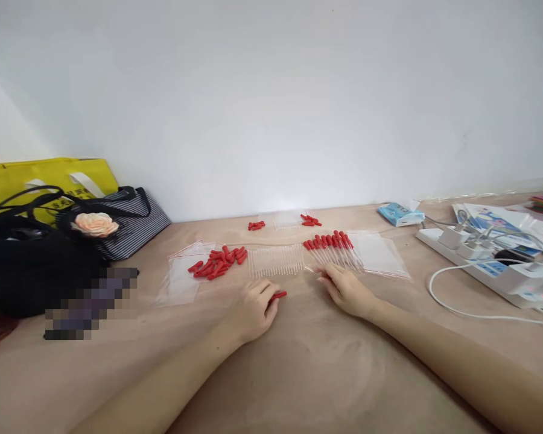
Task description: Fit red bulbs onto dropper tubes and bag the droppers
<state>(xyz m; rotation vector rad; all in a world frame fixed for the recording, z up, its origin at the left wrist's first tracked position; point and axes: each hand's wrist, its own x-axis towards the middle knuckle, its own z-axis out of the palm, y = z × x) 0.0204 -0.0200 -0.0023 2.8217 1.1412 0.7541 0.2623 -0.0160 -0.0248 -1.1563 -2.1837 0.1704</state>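
My left hand (pixel 256 310) is closed around a red rubber dropper bulb (pixel 279 295), which sticks out past the fingertips. My right hand (pixel 344 290) pinches one end of a clear glass dropper tube (pixel 312 269) that points left. Between and beyond the hands lies a row of bare glass tubes (pixel 276 260). To its left, a pile of loose red bulbs (pixel 217 263) rests partly on a clear plastic bag (pixel 176 277). On the right, several droppers with red bulbs fitted (pixel 337 246) lie side by side, next to another clear bag (pixel 382 256).
Near the wall are two small groups of red bulbs (pixel 256 226) beside more glass tubes (pixel 287 219). A blue tissue pack (pixel 399 214) and a white power strip (pixel 484 268) with cables stand right. Black (pixel 36 271), striped (pixel 138 226) and yellow bags (pixel 49 169) fill the left.
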